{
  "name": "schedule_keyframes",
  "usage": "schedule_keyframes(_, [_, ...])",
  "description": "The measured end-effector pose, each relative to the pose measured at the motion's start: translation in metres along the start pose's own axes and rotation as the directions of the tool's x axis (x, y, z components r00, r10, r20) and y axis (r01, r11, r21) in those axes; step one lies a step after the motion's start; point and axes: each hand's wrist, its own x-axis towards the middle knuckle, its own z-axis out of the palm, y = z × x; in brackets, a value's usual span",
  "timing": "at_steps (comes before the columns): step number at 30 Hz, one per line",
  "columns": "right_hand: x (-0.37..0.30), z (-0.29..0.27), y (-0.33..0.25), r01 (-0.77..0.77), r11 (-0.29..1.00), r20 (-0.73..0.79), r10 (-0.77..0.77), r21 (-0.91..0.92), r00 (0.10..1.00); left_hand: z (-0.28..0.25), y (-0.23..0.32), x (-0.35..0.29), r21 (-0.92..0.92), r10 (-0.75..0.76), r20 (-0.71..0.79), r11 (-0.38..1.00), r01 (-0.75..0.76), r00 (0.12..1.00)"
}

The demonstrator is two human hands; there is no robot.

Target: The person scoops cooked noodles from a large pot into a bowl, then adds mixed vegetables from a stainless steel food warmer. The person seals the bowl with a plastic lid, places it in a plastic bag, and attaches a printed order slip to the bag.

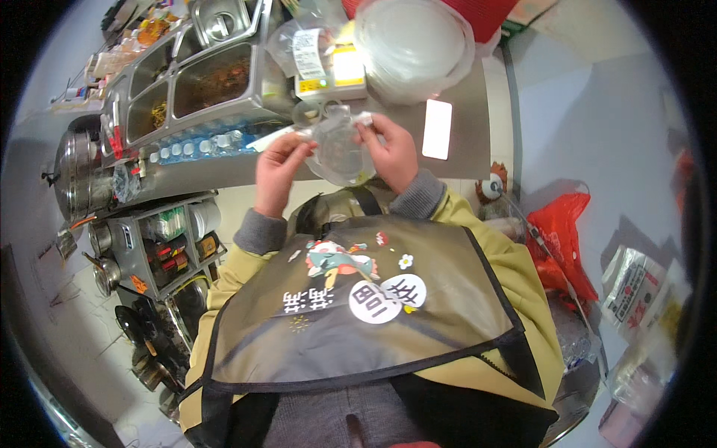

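Note:
Between my hands, above the near edge of the counter, is a clear round plastic container (341, 153) with some green showing near its lower rim. My left hand (278, 168) pinches its left upper edge. Thumb and fingers of my right hand (388, 151) grip the upper right side. Whether a thin bag wraps the container cannot be made out. Just beyond it lies a small clear ring-shaped piece (306, 113). A white-lit phone (437, 130) lies on the counter to the right of my right hand.
Stacked clear round lids (414, 48) stand at the back, beside a yellow-and-white box (331, 78). Steel food pans (213, 81) fill the left, with a row of water bottles (196, 147) before them. A shelf cart (160, 243) stands lower left; a red bag (562, 239) hangs right.

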Motion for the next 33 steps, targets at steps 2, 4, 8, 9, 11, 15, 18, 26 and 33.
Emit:
schedule_keyframes(2, [0.001,-0.001,-0.006,0.044,0.998,-0.007,-0.043,0.044,0.999,0.005,0.002,0.002,-0.016,0.029,-0.04,0.999,-0.029,0.999])
schedule_keyframes(4, [0.001,-0.004,-0.009,0.081,0.99,0.052,-0.088,0.115,0.995,0.012,0.001,0.0,0.003,0.02,-0.044,1.0,-0.02,0.999])
schedule_keyframes(8, [-0.003,-0.023,0.011,0.124,0.986,0.263,-0.091,-0.112,0.96,0.026,-0.008,-0.01,0.114,-0.117,-0.004,0.987,0.117,0.993])
schedule_keyframes(9, [-0.006,-0.033,0.021,0.204,0.967,0.26,-0.159,-0.156,0.952,0.029,-0.011,-0.014,0.155,-0.158,-0.003,0.975,0.157,0.987])
schedule_keyframes(11, [-0.015,-0.055,0.048,0.198,0.962,0.174,-0.166,-0.186,0.971,0.031,-0.015,-0.022,0.173,-0.244,0.102,0.959,0.225,0.964])
schedule_keyframes(15, [-0.031,-0.101,0.123,-0.06,0.819,-0.083,0.016,-0.57,0.996,0.035,-0.023,-0.031,0.165,-0.315,0.043,0.938,0.305,0.948])
schedule_keyframes(18, [-0.034,-0.121,0.178,-0.139,0.415,-0.088,0.139,-0.899,0.986,0.037,-0.025,-0.032,0.084,-0.327,-0.049,0.94,0.33,0.944])
schedule_keyframes(26, [-0.045,-0.138,0.203,-0.036,0.284,0.026,0.211,-0.958,0.977,0.038,-0.026,-0.033,0.14,-0.348,-0.112,0.922,0.362,0.931])
schedule_keyframes(33, [-0.068,-0.144,0.195,0.006,0.408,0.045,0.086,-0.913,0.995,0.038,-0.028,-0.031,0.147,-0.318,-0.154,0.929,0.34,0.935])
